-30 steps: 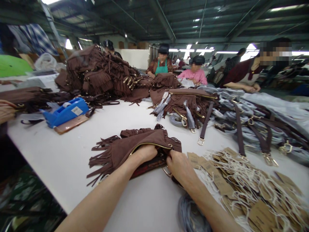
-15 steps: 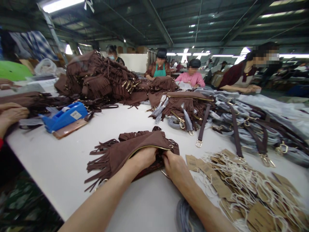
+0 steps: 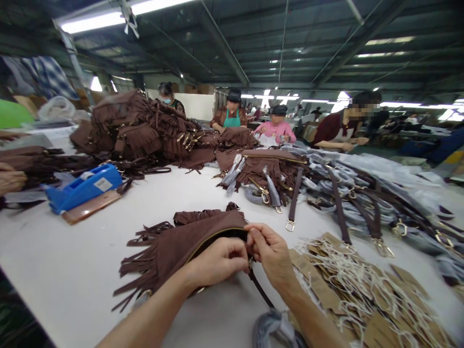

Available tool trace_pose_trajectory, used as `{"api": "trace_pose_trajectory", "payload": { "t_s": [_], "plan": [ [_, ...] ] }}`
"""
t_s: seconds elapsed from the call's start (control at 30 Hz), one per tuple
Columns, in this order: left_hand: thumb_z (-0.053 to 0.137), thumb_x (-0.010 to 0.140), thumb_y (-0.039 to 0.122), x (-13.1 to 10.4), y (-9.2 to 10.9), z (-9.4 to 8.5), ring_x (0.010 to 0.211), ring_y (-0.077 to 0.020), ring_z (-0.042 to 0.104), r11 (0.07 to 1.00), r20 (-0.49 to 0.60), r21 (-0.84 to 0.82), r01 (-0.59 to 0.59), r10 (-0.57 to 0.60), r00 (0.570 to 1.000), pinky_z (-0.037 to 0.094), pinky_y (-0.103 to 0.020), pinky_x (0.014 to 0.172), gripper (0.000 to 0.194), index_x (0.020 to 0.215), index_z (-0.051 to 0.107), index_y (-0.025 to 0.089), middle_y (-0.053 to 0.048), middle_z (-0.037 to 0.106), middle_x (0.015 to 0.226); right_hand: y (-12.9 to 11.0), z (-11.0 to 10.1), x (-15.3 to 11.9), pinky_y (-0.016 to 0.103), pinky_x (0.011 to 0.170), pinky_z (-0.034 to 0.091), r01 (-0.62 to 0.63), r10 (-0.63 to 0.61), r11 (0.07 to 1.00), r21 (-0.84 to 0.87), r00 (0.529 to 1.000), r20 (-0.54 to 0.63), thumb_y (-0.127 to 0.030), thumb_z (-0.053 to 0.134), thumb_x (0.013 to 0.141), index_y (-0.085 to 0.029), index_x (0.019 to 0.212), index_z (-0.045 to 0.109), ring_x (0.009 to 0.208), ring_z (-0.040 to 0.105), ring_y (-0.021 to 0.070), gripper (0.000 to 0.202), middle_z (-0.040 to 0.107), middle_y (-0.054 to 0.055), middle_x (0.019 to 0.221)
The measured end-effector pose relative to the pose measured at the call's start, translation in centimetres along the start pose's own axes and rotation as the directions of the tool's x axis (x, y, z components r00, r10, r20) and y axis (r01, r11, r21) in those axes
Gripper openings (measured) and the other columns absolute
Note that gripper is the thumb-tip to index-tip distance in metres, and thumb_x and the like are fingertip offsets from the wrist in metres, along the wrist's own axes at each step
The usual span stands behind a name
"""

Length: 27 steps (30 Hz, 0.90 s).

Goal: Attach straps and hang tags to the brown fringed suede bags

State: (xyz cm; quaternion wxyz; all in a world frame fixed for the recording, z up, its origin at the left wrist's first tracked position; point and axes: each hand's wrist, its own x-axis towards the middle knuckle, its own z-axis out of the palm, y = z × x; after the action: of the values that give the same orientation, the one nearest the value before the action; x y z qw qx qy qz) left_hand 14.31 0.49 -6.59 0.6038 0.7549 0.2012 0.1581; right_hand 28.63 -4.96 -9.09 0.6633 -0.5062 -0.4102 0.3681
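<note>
A brown fringed bag (image 3: 181, 241) lies on the white table in front of me, its gold zipper open and its fringe spread to the left. My right hand (image 3: 268, 249) pinches the bag's edge by the right end of the zipper. Fingers curled, my left hand (image 3: 223, 261) closes on the near edge of the mouth; its exact grip is partly hidden. From that end of the bag a thin dark strap (image 3: 261, 290) runs down toward a plastic-wrapped coiled strap (image 3: 273, 328) at the table's near side.
Brown paper tags (image 3: 348, 285) with white strings are heaped at right. Behind them lie wrapped straps (image 3: 340, 203) with metal clips. A big pile of fringed bags (image 3: 134, 125) rises at back left, near a blue tape dispenser (image 3: 87, 186). Another person's hand (image 3: 10, 179) shows at far left; co-workers (image 3: 275, 128) stand beyond.
My left hand has come out of the bag's mouth to its near edge. My right hand has shifted up along the zipper end. The dark strap now shows below the bag.
</note>
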Motion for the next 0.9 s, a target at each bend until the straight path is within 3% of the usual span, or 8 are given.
{"api": "trace_pose_trajectory", "payload": {
  "t_s": [0.07, 0.13, 0.3, 0.4, 0.5, 0.6, 0.73, 0.9],
  "plan": [
    [0.059, 0.07, 0.028, 0.4, -0.7, 0.4, 0.057, -0.0115, 0.049, 0.983, 0.029, -0.169, 0.073, -0.069, 0.997, 0.039, -0.023, 0.053, 0.013, 0.066, 0.052, 0.017, -0.002, 0.061, 0.073, 0.0, 0.2, -0.1, 0.018, 0.036, 0.029, 0.006, -0.006, 1.0, -0.019, 1.0, 0.011, -0.055, 0.067, 0.079, -0.019, 0.088, 0.066, 0.041, 0.037, 0.0055, 0.037, 0.05, -0.007, 0.058],
    [0.063, 0.069, 0.031, 0.5, -0.9, 0.5, 0.06, -0.0125, 0.053, 0.961, 0.041, -0.265, 0.074, -0.065, 0.997, 0.042, -0.023, 0.055, 0.018, 0.066, 0.054, 0.016, -0.003, 0.062, 0.074, -0.2, 0.3, -0.3, 0.018, 0.034, 0.03, 0.002, -0.001, 1.0, -0.014, 1.0, 0.019, -0.056, 0.067, 0.079, -0.019, 0.089, 0.066, 0.039, 0.038, 0.0049, 0.038, 0.052, -0.006, 0.061],
    [0.073, 0.066, 0.035, 0.3, -0.4, -0.2, 0.059, -0.0112, 0.056, 0.924, 0.023, -0.377, 0.068, -0.064, 0.998, 0.046, -0.025, 0.062, 0.025, 0.069, 0.059, 0.014, -0.002, 0.063, 0.071, -1.5, -0.3, -0.1, 0.022, 0.04, 0.046, 0.005, -0.005, 1.0, -0.007, 0.998, 0.058, -0.059, 0.067, 0.077, -0.019, 0.089, 0.066, 0.044, 0.053, 0.0087, 0.041, 0.059, -0.003, 0.067],
    [0.074, 0.066, 0.035, 0.2, -0.3, -0.5, 0.059, -0.0123, 0.057, 0.917, -0.014, -0.394, 0.064, -0.076, 0.997, 0.046, -0.025, 0.063, 0.026, 0.071, 0.062, 0.013, -0.003, 0.065, 0.067, -2.8, -1.8, 0.3, 0.019, 0.038, 0.046, 0.007, -0.007, 1.0, -0.024, 1.0, -0.006, -0.062, 0.065, 0.077, -0.018, 0.083, 0.067, 0.048, 0.052, 0.0085, 0.044, 0.061, -0.001, 0.07],
    [0.074, 0.065, 0.034, 0.3, -0.5, -0.5, 0.061, -0.0129, 0.059, 0.913, -0.038, -0.403, 0.064, -0.086, 0.996, 0.048, -0.026, 0.064, 0.025, 0.071, 0.064, 0.011, -0.005, 0.066, 0.069, -3.9, -3.3, 0.4, 0.016, 0.031, 0.037, -0.131, 0.145, 0.978, -0.161, 0.986, 0.078, -0.061, 0.067, 0.075, -0.016, 0.073, 0.068, 0.043, 0.044, 0.0071, 0.045, 0.058, -0.001, 0.061],
    [0.073, 0.064, 0.033, 0.3, -0.6, -0.4, 0.061, -0.0132, 0.06, 0.915, -0.063, -0.398, 0.063, -0.096, 0.993, 0.048, -0.026, 0.064, 0.025, 0.072, 0.064, 0.011, -0.005, 0.067, 0.069, -4.3, -3.6, 0.0, 0.016, 0.031, 0.038, -0.236, 0.299, 0.926, -0.296, 0.935, 0.191, -0.053, 0.073, 0.069, -0.015, 0.076, 0.072, 0.045, 0.045, 0.0082, 0.039, 0.062, 0.001, 0.062],
    [0.074, 0.063, 0.034, 0.4, -0.8, -0.3, 0.059, -0.0125, 0.06, 0.916, -0.083, -0.399, 0.049, -0.089, 0.993, 0.047, -0.025, 0.063, 0.026, 0.07, 0.062, 0.012, -0.004, 0.066, 0.068, -3.9, -2.4, -1.0, 0.016, 0.04, 0.044, -0.328, 0.346, 0.937, -0.121, 0.92, 0.182, -0.047, 0.079, 0.065, -0.017, 0.089, 0.075, 0.054, 0.053, 0.0098, 0.039, 0.065, 0.001, 0.067],
    [0.075, 0.062, 0.035, 0.5, -0.9, -0.2, 0.058, -0.0121, 0.059, 0.904, -0.065, -0.423, 0.07, -0.107, 0.992, 0.048, -0.026, 0.064, 0.027, 0.068, 0.059, 0.014, -0.001, 0.064, 0.064, -3.2, -1.2, -1.4, 0.015, 0.05, 0.049, -0.377, 0.363, 0.924, 0.061, 0.916, 0.169, -0.049, 0.085, 0.059, -0.016, 0.079, 0.075, 0.056, 0.057, 0.0077, 0.04, 0.067, 0.001, 0.066]
  ]
}}
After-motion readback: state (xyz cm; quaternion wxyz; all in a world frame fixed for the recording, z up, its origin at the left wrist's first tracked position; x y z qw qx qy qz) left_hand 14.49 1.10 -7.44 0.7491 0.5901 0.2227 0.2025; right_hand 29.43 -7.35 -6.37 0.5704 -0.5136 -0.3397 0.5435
